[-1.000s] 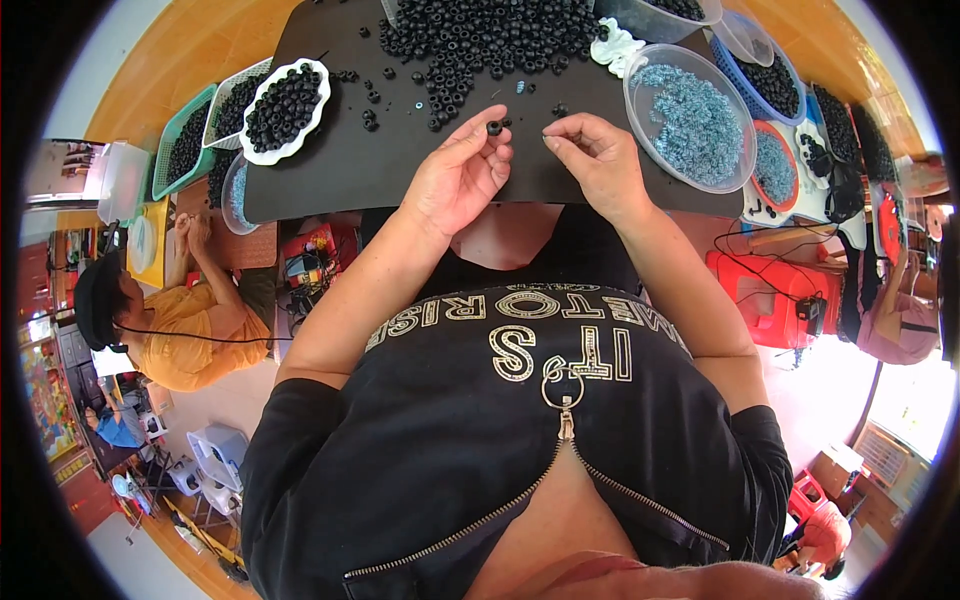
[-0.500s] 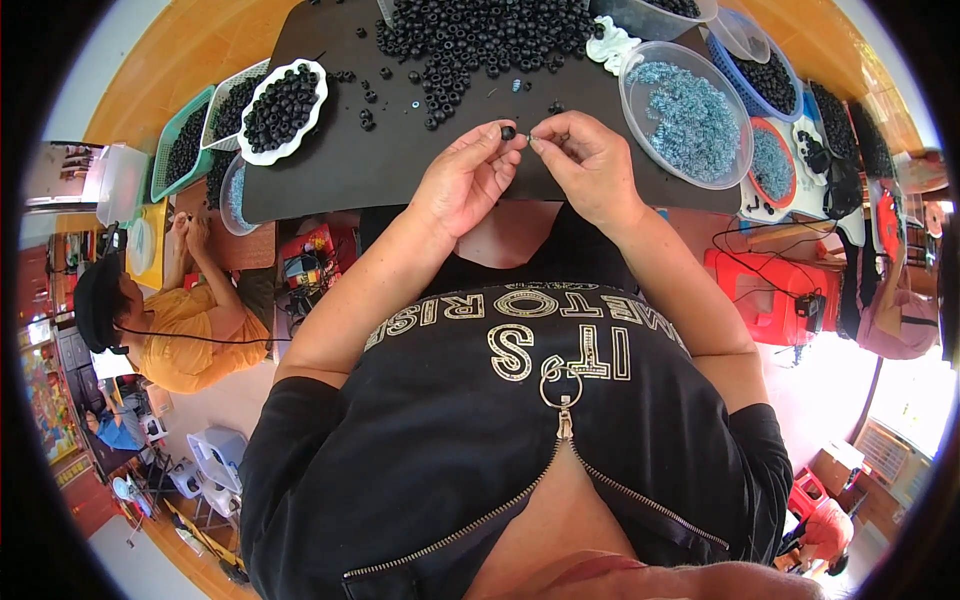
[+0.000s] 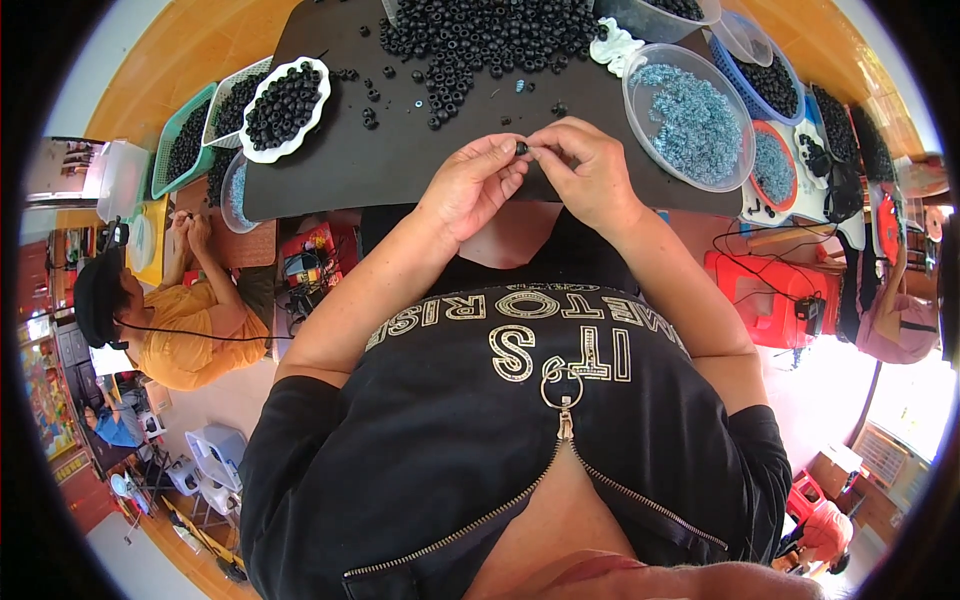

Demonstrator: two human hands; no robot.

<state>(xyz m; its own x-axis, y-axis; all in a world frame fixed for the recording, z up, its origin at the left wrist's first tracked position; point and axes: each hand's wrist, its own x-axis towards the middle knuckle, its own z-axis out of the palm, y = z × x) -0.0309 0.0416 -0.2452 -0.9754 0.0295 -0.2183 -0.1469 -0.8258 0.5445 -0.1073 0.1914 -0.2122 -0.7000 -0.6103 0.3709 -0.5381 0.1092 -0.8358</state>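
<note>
A small round black bead-like piece (image 3: 521,148) is pinched between the thumb and fingers of my left hand (image 3: 474,178), just above the near edge of the dark table. My right hand (image 3: 588,168) meets it from the right, thumb and forefinger pressed together against the piece; anything inside that pinch is too small to make out. Beyond both hands spreads a heap of similar black pieces (image 3: 500,35), several with holes showing. To the right stands a clear round tub (image 3: 748,150) of tiny light-blue parts (image 3: 690,120).
A white scalloped dish (image 3: 322,105) of black pieces sits at the table's left, beside a green basket (image 3: 160,178). A blue basket (image 3: 797,105) and an orange-rimmed bowl (image 3: 793,185) are at the right. At far left, a person in an orange shirt (image 3: 200,330) works with both hands.
The black piece has shifted slightly right and down in my left fingers. My right hand has moved a little left, and its fingertips now touch the piece.
</note>
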